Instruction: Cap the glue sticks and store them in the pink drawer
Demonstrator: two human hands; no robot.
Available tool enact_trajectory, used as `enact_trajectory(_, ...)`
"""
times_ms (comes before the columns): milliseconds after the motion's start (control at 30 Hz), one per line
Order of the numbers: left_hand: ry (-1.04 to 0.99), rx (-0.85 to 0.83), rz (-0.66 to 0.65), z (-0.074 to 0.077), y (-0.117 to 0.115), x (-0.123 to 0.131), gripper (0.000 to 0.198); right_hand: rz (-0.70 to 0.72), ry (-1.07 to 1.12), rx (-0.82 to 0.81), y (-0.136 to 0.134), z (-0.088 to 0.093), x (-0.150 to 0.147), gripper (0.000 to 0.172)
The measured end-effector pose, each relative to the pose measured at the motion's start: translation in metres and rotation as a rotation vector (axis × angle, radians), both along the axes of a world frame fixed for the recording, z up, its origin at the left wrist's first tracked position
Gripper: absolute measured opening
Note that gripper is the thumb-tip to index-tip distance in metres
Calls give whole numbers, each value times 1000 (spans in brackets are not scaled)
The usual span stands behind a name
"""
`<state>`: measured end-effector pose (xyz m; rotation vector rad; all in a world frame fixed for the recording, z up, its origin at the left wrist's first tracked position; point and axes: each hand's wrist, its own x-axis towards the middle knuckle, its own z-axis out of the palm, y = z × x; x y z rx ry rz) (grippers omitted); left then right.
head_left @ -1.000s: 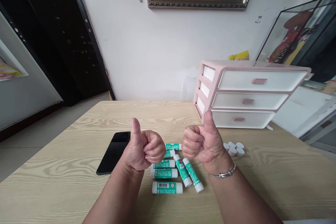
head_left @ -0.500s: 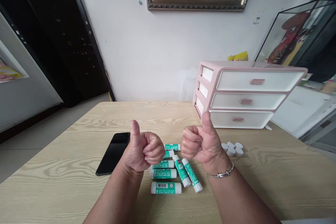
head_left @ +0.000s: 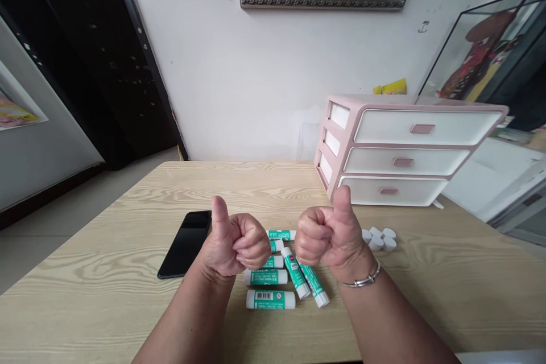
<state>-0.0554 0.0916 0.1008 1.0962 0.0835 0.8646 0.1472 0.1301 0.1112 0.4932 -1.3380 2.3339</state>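
My left hand (head_left: 234,242) is raised over the table, its fingers curled into a fist with the thumb pointing up and nothing in it. Facing it, my right hand (head_left: 330,233) makes the same thumb-up fist, also without anything held; a silver bangle (head_left: 365,281) circles that wrist. Below and between the hands lie several green and white glue sticks (head_left: 270,300), most of them stacked in a column lying sideways. Two slanted ones, a glue stick (head_left: 296,273) and another glue stick (head_left: 315,285), rest to their right. My hands partly cover some of them.
A black phone (head_left: 183,245) lies left of my left hand on the wooden table (head_left: 106,273). Several small white caps (head_left: 376,243) sit right of my right hand. Behind them stands a pink and white drawer unit (head_left: 403,162), near the wall.
The view has tilted slightly downward, and my right hand has shifted a little to the right. Both hands keep the thumb-up fist; the glue sticks lie as before.
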Motion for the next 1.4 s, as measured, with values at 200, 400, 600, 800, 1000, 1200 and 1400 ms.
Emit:
enact_trajectory(200,14,46,-98,-4,-2,6,83,184,62,37,-8,-8,-9,72)
enact_trajectory(400,18,4,-162,-4,-2,11,83,248,46,8,-7,-17,-15,76)
enact_trajectory(600,15,27,-160,3,-5,12,83,250,59,23,-3,-16,-12,77)
enact_trajectory(800,-21,65,-155,1,-5,10,82,224,73,21,-4,-12,-10,77)
enact_trajectory(1000,25,53,-119,1,-5,9,83,191,22,-13,-3,-14,-8,79)
enact_trajectory(1200,61,31,-92,0,-5,9,83,191,37,20,-2,-12,-9,76)
enact_trajectory(1400,73,46,-83,1,-5,9,83,170,34,14,-2,-12,-8,76)
